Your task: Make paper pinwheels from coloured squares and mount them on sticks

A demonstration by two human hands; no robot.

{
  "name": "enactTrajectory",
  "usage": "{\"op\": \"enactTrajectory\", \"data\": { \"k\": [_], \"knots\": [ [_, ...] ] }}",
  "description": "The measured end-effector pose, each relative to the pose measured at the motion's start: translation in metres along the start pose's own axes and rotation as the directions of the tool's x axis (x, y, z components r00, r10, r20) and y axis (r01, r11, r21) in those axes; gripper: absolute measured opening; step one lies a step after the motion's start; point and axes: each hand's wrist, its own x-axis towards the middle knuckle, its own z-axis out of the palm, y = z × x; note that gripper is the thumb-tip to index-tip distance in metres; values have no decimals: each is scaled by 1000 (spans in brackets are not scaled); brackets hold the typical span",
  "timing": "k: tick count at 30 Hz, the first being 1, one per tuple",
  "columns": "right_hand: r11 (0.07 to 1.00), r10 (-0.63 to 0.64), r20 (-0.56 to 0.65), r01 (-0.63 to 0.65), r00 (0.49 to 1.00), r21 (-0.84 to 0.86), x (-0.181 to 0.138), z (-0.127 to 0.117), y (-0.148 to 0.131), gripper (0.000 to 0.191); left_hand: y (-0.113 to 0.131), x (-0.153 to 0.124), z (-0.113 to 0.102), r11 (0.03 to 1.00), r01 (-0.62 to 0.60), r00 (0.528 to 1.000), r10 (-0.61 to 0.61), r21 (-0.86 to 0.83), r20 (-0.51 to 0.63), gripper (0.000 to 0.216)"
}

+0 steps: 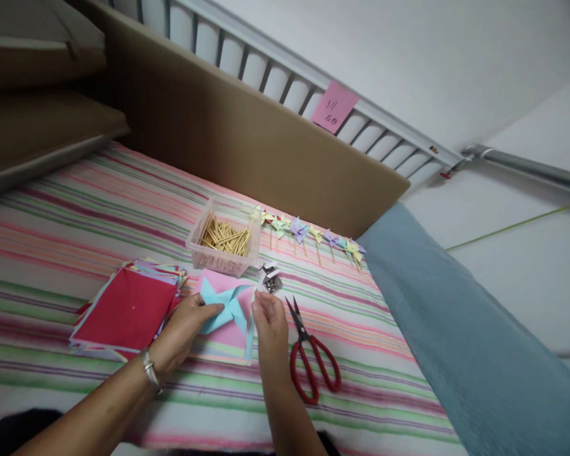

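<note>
My left hand [183, 326] pinches the left side of a light blue paper pinwheel [228, 307], thumb on top. The pinwheel lies on a pink paper sheet [228, 332] on the striped cloth. My right hand [270, 323] is closed at the pinwheel's right edge, fingertips pinched on something I cannot make out. A bracelet sits on my left wrist. A small packet of metal pins [270, 278] lies just beyond my right hand. Red-handled scissors [311, 358] rest shut to the right of it.
A stack of coloured paper squares [128, 310], red on top, lies at left. A clear plastic box of wooden sticks [223, 244] stands behind the pinwheel. A row of finished small pinwheels [308, 235] lines the cardboard wall [247, 145]. Blue cloth [456, 342] covers the right side.
</note>
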Motion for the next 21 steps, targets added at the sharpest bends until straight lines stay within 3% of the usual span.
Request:
{"op": "enactTrajectory", "data": {
  "k": [3, 5, 8, 14, 18, 21],
  "knots": [
    [949, 194, 156, -226, 968, 219, 1, 4, 2, 26, -1, -2, 3, 1000, -11, 1000, 11, 20, 5, 19],
    [918, 214, 266, -286, 940, 274, -1, 7, 2, 21, -4, -2, 4, 999, -23, 1000, 23, 36, 3, 24],
    [897, 216, 339, -323, 916, 301, -3, 10, 1, 16, -9, -2, 5, 996, -61, 998, 59, 71, 25, 22],
    [913, 203, 318, -296, 926, 282, -2, 13, 5, 9, -18, 4, 1, 972, -127, 992, 120, 195, 49, 14],
    [943, 179, 292, -248, 940, 222, -4, 14, 4, 6, -18, 7, 1, 973, -125, 992, 117, 193, 49, 15],
    [971, 130, 346, -189, 929, 144, 3, 4, 2, 8, -13, 6, 1, 979, -97, 995, 94, 177, 24, 14]
  ]
}}
